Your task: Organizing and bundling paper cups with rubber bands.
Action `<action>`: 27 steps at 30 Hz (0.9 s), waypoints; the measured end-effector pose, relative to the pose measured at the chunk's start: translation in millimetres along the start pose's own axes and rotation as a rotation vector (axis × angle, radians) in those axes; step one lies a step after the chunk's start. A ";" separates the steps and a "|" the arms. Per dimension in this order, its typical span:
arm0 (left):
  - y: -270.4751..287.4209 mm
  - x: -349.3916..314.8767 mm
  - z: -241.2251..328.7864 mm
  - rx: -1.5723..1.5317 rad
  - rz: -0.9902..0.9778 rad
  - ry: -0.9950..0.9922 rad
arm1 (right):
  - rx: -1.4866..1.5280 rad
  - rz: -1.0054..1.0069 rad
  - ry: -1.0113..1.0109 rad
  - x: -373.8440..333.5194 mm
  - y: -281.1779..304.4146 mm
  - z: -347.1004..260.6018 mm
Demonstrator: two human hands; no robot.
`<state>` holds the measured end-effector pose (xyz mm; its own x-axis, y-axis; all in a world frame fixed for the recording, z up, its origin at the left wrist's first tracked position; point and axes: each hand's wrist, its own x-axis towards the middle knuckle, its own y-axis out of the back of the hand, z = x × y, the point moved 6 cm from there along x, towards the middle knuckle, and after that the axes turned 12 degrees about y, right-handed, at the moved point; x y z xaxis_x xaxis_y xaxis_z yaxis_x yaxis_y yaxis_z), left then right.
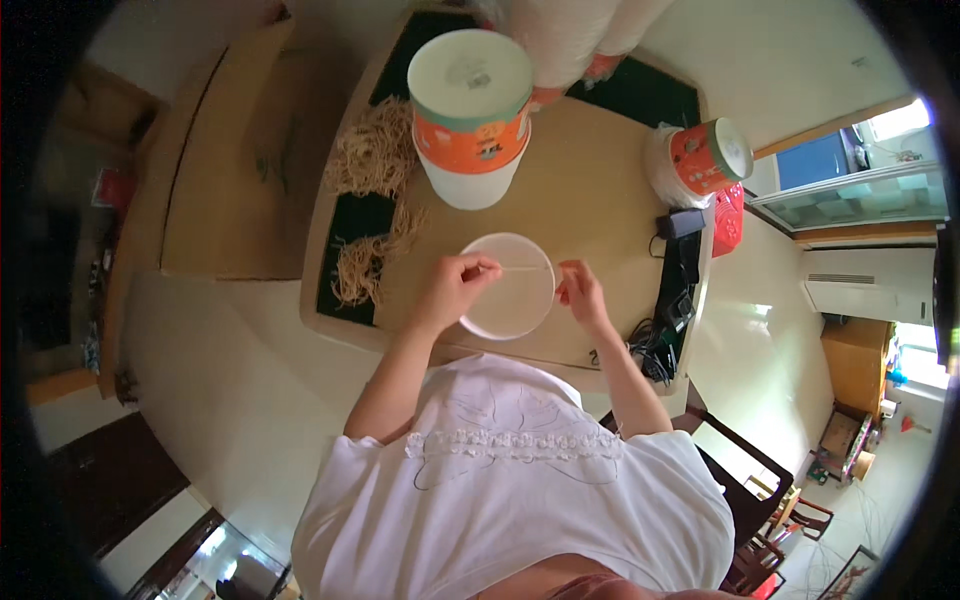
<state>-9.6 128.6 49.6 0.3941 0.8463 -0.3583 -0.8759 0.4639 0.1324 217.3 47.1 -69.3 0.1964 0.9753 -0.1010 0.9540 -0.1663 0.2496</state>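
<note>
My left hand [462,287] and my right hand [581,293] are raised over the near middle of the table. Between them runs a thin pale strand [524,268], one end pinched by each hand's fingertips. It looks like cord or twine and spans the mouth of a round white tub [508,305] right below. Off to the left lie two tangled heaps of tan strands, the larger heap [378,150] behind the smaller heap [362,268]. Just beyond the white tub stands a stack of upturned orange-and-white paper buckets [472,145].
Plastic-wrapped bucket stacks [560,45] stand at the far edge. Another wrapped stack [705,160] lies tilted at the right, near a red object [729,220]. A black adapter [681,223] and tangled black cables [652,352] line the right edge. Left of the table is a large cardboard box [235,160].
</note>
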 end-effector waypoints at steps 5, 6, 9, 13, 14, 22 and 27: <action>-38.5 -14.3 12.1 -0.107 -0.202 0.063 | 0.558 -0.042 -0.275 -21.5 -30.4 60.0; -42.8 -17.6 15.1 -0.132 -0.223 0.054 | 0.536 -0.030 -0.361 -26.6 -36.5 63.5; -52.8 -19.3 34.6 -0.183 -0.272 0.030 | 0.670 -0.019 -0.393 -33.2 -54.7 66.6; -49.4 -18.8 39.2 -0.329 -0.243 0.062 | 0.901 -0.088 -0.464 -36.0 -67.9 41.3; -46.5 -18.7 37.9 -0.369 -0.227 0.098 | 0.905 -0.084 -0.592 -40.7 -69.5 34.8; -26.8 -30.8 39.8 -0.720 -0.248 0.006 | 1.050 0.017 -0.398 -24.3 -36.0 5.5; 4.0 -27.0 39.2 -0.873 -0.137 0.018 | 1.094 -0.032 -0.366 -26.0 -22.1 3.5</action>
<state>-12.8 117.9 96.0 0.5135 0.7903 -0.3343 -0.7241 0.1900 -0.6630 192.0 24.8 -75.6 0.0516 0.9108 -0.4096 0.6107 -0.3532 -0.7087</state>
